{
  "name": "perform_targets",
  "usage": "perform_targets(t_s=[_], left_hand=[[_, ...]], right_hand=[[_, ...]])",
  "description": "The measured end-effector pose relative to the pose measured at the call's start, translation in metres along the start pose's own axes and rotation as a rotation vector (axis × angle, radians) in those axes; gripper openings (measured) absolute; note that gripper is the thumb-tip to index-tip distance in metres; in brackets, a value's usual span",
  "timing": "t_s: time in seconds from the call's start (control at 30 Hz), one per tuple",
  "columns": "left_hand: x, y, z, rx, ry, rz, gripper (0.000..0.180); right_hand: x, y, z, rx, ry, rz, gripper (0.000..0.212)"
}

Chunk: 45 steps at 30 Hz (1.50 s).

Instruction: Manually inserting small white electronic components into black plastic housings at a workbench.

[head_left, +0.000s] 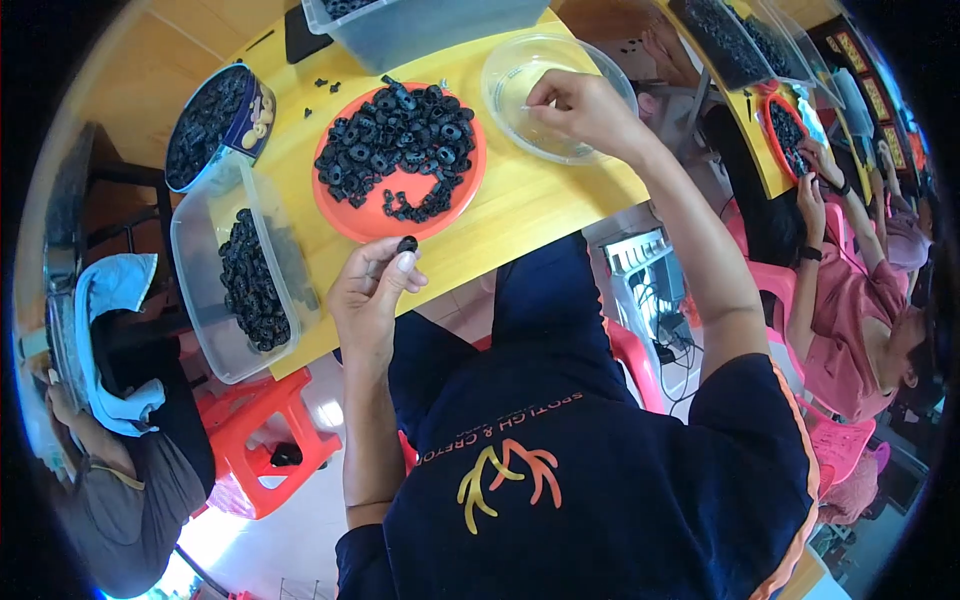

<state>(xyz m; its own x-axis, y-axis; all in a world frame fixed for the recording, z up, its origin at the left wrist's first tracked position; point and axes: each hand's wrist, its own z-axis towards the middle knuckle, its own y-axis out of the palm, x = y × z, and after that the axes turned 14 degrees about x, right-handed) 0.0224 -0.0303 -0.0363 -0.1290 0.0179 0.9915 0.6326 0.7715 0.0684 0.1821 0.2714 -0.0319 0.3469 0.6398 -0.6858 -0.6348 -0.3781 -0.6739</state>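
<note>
My left hand (372,300) pinches a small black plastic part (407,244) between thumb and fingers, just off the near rim of an orange-red plate (365,217). Heaped on that plate are many black ring-like parts (400,130), with smaller black pieces toward its near right side. At the right, my right hand (580,108) is over a round clear plastic tub (497,110). Its thumb and fingertips are pressed together; whatever they may hold is too small to make out.
On the yellow table (540,215), a clear rectangular box (190,255) and a blue round tin (253,125) at left hold black parts. A large grey bin (440,40) stands behind. Red stool (260,440) at left. Co-workers (850,335) sit on both sides.
</note>
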Motion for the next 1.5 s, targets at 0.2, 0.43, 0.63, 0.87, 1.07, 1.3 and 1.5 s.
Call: perform_targets(t_s=[0.2, 0.43, 0.63, 0.87, 1.07, 1.3, 1.5], left_hand=[[0.013, 0.013, 0.000, -0.052, 0.032, -0.060, 0.017], [0.019, 0.025, -0.001, -0.119, 0.048, -0.187, 0.016], [0.018, 0.015, -0.006, -0.139, 0.056, -0.165, 0.018], [0.013, 0.012, -0.009, -0.149, 0.033, -0.254, 0.016], [0.013, 0.010, -0.008, -0.125, 0.029, -0.271, 0.016], [0.009, 0.006, -0.012, -0.141, 0.032, -0.216, 0.017], [-0.001, -0.008, -0.015, -0.288, 0.055, -0.279, 0.018]], right_hand=[[-0.064, -0.013, -0.021, -0.190, 0.244, 0.594, 0.012], [-0.117, 0.005, -0.045, -0.385, 0.231, 0.855, 0.012], [-0.126, 0.021, -0.050, -0.427, 0.254, 0.809, 0.012], [-0.132, 0.023, -0.051, -0.425, 0.375, 0.919, 0.013], [-0.133, 0.027, -0.051, -0.385, 0.330, 0.827, 0.012], [-0.134, 0.030, -0.051, -0.437, 0.345, 0.810, 0.014], [-0.123, 0.047, -0.057, -0.799, 0.626, 0.941, 0.028]])
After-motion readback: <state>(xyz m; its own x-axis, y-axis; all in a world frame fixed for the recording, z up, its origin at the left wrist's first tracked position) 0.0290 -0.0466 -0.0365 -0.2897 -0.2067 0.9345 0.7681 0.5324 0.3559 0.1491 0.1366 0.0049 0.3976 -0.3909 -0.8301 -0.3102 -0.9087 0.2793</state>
